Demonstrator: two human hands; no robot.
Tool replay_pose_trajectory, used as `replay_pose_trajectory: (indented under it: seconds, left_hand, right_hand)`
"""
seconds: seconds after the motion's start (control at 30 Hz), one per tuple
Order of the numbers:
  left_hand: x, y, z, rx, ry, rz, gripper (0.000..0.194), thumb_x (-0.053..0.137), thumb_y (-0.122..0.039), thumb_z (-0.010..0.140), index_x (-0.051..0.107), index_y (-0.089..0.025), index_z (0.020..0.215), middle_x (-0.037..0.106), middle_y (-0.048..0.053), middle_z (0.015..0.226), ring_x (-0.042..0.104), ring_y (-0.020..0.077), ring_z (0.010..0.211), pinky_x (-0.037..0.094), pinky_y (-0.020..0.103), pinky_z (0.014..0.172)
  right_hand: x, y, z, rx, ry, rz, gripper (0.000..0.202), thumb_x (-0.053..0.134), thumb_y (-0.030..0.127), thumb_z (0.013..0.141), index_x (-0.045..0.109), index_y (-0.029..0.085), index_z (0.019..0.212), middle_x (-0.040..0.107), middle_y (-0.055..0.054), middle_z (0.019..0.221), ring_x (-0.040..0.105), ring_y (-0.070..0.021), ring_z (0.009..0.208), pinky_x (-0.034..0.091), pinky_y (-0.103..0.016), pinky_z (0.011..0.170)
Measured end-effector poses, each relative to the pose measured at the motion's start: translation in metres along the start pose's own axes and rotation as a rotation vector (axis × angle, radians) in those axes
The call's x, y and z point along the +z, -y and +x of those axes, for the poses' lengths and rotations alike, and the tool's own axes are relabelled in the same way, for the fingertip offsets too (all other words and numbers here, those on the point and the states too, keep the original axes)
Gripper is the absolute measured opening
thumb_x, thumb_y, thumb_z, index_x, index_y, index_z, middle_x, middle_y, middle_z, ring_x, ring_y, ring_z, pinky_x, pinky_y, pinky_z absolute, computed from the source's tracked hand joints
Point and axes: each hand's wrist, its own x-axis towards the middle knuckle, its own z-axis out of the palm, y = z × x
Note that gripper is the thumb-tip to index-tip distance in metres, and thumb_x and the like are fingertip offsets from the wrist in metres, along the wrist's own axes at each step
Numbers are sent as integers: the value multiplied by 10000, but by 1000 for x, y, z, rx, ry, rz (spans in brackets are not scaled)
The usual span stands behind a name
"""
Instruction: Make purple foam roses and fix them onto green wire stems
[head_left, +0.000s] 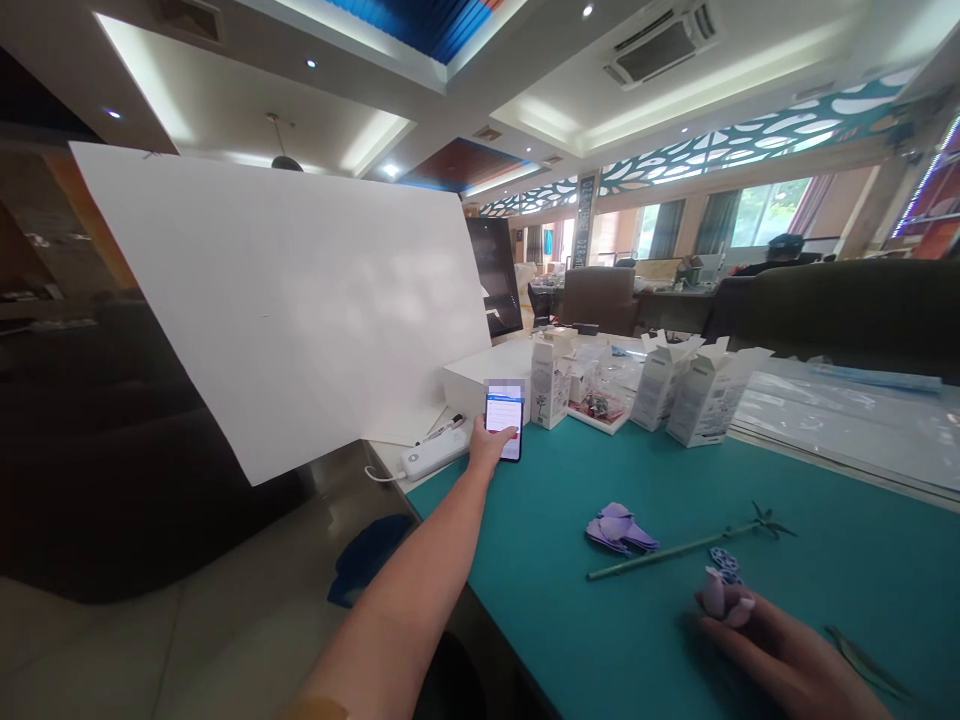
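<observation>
While a big, flat white board (300, 320) fills much of the left side, a long white plastic power strip (435, 457) with a white cord lies at the table's left edge. A thin dark pen (441, 428) lies just beside it.

Next comes the left hand (486, 447), with the arm stretched far out. It touches a slim black phone (504, 412) with a lit screen, which is propped up near a low, plain white box (466, 388). One finger or thumb lies over the front of the phone. The other fingers are hidden, so I cannot tell if they grip it.

Right of the phone stands a tall white paper carton (551, 385), then a flat white tray (619, 425) with small bits on it. Nearer, on the smooth green table mat (540, 500), lies a pile of flat purple petals (619, 528). A long, thin green stem (667, 555) lies beside the pile, with pointy leaves at its far end.

Two white cartons (697, 395) with open flaps stand farther back.

At the lower right, the right hand (784, 650) pinches a small, curled, pale pink-purple petal piece (715, 592) between thumb and fingers. A little blue wheel-shaped piece (724, 562) is right by it. A long green leaf (862, 660) lies farther right.
</observation>
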Motion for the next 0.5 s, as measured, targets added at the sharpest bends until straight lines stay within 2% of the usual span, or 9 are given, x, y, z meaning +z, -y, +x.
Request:
replay_pose_trajectory:
  seconds: [0.1, 0.27, 0.37, 0.5]
  left_hand:
    - [1, 2, 2, -1, -10, 13, 572, 805, -304, 553, 533, -190, 1043, 670, 111, 1043, 637, 223, 879, 470, 308, 752]
    - [2, 3, 3, -1, -17, -14, 581, 809, -311, 549, 534, -190, 1046, 669, 114, 1050, 633, 230, 923, 469, 312, 777]
    - [0, 4, 2, -5, 7, -67, 542, 766, -369, 619, 531, -183, 1070, 669, 114, 1052, 648, 216, 876, 483, 305, 746]
    - [-2, 4, 1, -26, 38, -146, 434, 630, -458, 753, 550, -159, 1056, 669, 120, 1048, 658, 205, 842, 501, 291, 706]
  right_hand:
    - [0, 3, -1, 31, 1, 11, 518, 641, 612, 567, 737, 252, 926, 734, -30, 974, 666, -274, 839, 525, -257, 595]
    - [4, -2, -2, 1, 12, 8, 522, 602, 634, 605, 731, 240, 922, 736, -37, 950, 665, -267, 838, 519, -250, 597]
    - [5, -8, 0, -24, -21, 19, 515, 597, 629, 617, 729, 236, 922, 740, -33, 917, 671, -256, 782, 520, -251, 583]
    - [-1, -9, 2, -42, 27, 9, 435, 640, 572, 634, 737, 250, 911, 737, -13, 946, 672, -248, 805, 529, -239, 622]
